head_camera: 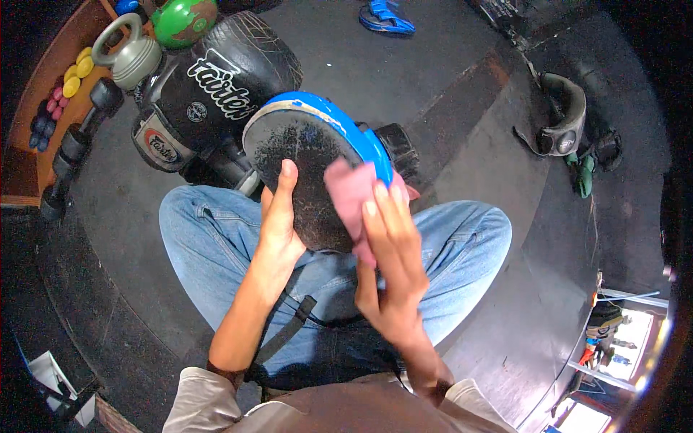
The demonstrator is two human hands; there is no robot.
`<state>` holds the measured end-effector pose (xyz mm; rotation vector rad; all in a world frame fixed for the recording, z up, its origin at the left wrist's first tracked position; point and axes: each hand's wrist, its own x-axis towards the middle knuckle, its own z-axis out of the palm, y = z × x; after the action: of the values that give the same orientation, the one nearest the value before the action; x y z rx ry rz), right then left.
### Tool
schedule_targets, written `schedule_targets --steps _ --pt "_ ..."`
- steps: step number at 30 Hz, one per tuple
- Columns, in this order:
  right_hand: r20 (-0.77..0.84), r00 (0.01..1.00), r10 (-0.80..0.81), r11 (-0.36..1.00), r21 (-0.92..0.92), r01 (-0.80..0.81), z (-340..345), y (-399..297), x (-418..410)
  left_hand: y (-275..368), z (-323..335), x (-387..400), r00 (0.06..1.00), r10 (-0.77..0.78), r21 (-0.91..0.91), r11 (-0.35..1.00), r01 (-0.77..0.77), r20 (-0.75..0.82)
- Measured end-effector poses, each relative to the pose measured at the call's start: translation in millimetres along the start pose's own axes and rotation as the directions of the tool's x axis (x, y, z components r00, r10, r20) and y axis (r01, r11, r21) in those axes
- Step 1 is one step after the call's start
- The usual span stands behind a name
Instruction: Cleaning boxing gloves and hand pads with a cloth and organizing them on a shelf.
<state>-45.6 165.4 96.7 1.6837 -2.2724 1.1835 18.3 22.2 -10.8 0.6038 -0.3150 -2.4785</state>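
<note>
A worn black focus mitt [303,178] with a blue edge is held up above my crossed, jeans-clad legs. Its scuffed, peeling face is turned towards me. My left hand [279,219] grips the mitt's left side, thumb on the face and fingers behind. With my right hand [394,243] I press a pink cloth [346,195] against the right side and blue edge of the mitt. The cloth drapes partly over the face. The mitt's back is hidden from view.
Black Fairtex pads [216,81] lie ahead to the left, beside a grey kettlebell [127,54], a green ball [184,21] and dumbbells [81,135]. A blue mitt [386,17] lies farther ahead on the dark mat [346,59]. At right sits a black padded belt [566,113].
</note>
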Motion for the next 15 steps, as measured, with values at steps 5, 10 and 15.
schedule_targets --steps 5,10,15 --pt "-0.043 0.999 0.026 0.996 -0.088 -0.03 -1.6 -1.7 -3.4 -12.3 19.7 -6.1 0.994 0.016 0.063 0.998 -0.009 -0.112" --pt "0.131 0.988 0.086 0.969 -0.241 -0.053 -10.9 14.6 48.1 -19.0 30.5 -12.9 0.983 0.18 0.338 0.928 -0.157 -0.037" --pt "0.073 0.988 0.134 0.979 0.143 -0.143 -3.9 37.7 59.4 -10.0 40.1 -17.2 0.983 0.163 0.4 0.909 -0.116 -0.087"
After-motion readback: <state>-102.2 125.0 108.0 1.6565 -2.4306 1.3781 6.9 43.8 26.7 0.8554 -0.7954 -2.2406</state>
